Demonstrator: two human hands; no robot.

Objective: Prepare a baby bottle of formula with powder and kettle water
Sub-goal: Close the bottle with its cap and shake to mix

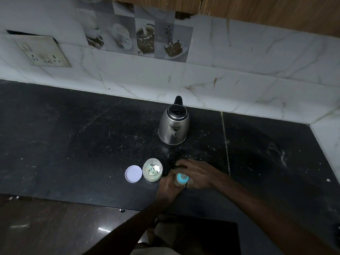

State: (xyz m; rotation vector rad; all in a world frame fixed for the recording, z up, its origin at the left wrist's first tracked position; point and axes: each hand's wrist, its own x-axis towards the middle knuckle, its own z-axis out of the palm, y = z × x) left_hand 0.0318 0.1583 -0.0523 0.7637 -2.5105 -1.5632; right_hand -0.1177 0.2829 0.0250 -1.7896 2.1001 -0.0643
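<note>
The baby bottle, with its blue collar, stands near the front of the black counter. My left hand grips its body from the left. My right hand curls over its top from the right, slightly blurred. Just left of the bottle stands an open jar of pale formula powder with a scoop inside. The jar's white lid lies flat beside it. A steel kettle with a black lid stands farther back, its spout toward me.
The black stone counter runs to a white marble-tiled wall at the back and right. A wall socket plate sits at upper left. The counter's front edge runs below my hands, with dark floor beneath.
</note>
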